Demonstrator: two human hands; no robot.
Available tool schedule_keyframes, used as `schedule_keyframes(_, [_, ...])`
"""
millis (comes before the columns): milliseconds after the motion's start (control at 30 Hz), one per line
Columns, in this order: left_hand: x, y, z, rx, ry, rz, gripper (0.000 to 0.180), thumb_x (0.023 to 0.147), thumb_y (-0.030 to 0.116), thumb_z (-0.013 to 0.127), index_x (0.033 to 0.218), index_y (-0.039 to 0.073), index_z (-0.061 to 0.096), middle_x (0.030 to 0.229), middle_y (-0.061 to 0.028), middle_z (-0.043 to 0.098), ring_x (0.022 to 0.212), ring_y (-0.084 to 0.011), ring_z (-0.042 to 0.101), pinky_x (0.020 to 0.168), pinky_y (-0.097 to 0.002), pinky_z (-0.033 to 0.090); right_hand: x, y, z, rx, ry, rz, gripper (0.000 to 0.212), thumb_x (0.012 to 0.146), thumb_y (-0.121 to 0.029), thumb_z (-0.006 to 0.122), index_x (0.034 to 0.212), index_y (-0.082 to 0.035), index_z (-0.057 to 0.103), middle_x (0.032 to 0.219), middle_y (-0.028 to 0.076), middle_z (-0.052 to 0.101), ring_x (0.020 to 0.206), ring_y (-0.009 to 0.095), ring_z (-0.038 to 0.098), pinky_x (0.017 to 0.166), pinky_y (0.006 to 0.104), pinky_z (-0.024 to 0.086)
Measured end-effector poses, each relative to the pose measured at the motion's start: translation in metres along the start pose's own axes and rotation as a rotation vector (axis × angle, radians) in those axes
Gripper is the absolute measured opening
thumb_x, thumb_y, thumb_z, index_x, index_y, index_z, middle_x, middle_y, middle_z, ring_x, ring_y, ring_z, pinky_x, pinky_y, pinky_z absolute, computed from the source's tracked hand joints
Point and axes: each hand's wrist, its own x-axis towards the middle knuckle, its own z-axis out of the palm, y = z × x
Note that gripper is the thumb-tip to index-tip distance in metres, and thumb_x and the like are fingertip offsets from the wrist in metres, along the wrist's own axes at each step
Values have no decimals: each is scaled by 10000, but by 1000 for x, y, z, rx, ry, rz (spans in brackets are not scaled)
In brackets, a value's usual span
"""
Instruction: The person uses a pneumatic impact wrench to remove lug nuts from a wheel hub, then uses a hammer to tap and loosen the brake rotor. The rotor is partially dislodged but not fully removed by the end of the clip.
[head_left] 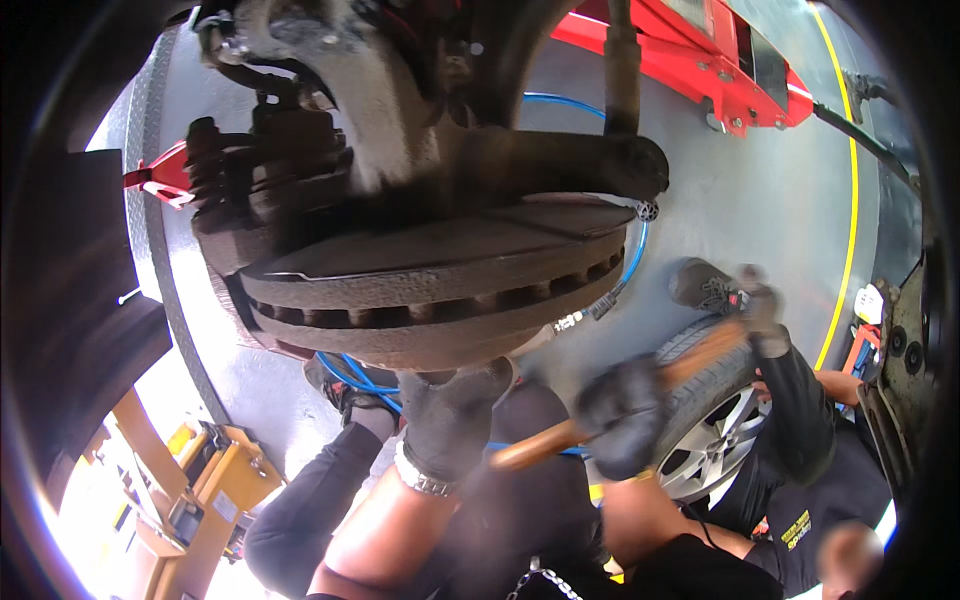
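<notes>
A rusty ventilated brake disc (430, 290) is mounted on a hub assembly above my hands, its brake caliper (270, 165) on the left. My left hand (445, 420), in a dark glove, is raised against the disc's lower side. Its fingers look curled there, but their tips and whatever they hold are hidden. Lower right of the disc, my right hand (622, 415), in a black glove, is closed round the wooden handle of a hammer (705, 357). The hammer's head points up and right, away from the disc, smeared by motion.
A wheel with a tyre (712, 430) lies at right, beside a crouching person in black (830, 490). A blue air hose (635, 255) runs behind the disc. A red jack (700, 70) stands far right, a red stand (165, 175) left, and a yellow cabinet (225, 480) lower left.
</notes>
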Motion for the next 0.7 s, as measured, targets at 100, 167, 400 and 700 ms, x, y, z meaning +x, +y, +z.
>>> schedule_keyframes(100, [-3, 0, -4, 85, -38, -9, 613, 926, 246, 764, 1461, 133, 487, 1438, -30, 547, 1339, -197, 476, 1145, -383, 354, -19, 20, 34, -464, -29, 205, 236, 976, -166, 602, 761, -116, 521, 541, 29, 481, 442, 159, 480, 454, 314, 396])
schedule_keyframes(167, [0, 2, 5, -23, -38, 4, 594, 938, 242, 756, 1453, 120, 487, 1419, -33, 554, 1322, -190, 481, 1128, -376, 373, -26, 4, 35, -469, 78, 515, 203, 974, -132, 596, 784, -106, 530, 554, 43, 517, 440, 165, 495, 448, 330, 412])
schedule_keyframes(400, [6, -10, -11, -130, 218, -56, 573, 985, 327, 674, 1469, 111, 455, 1503, -75, 489, 1329, -236, 485, 1120, -396, 398, 0, 30, 6, -224, 348, 355, 238, 977, -205, 629, 782, -126, 518, 542, 15, 468, 402, 154, 457, 409, 313, 397])
schedule_keyframes(700, [62, -15, -112, -114, -557, 28, 463, 1111, 339, 341, 1529, 139, 332, 1560, -93, 422, 1392, -230, 435, 1145, -382, 397, -12, 32, -6, -32, 412, 585, 228, 967, -180, 613, 784, -121, 491, 597, 11, 463, 456, 136, 451, 468, 303, 431])
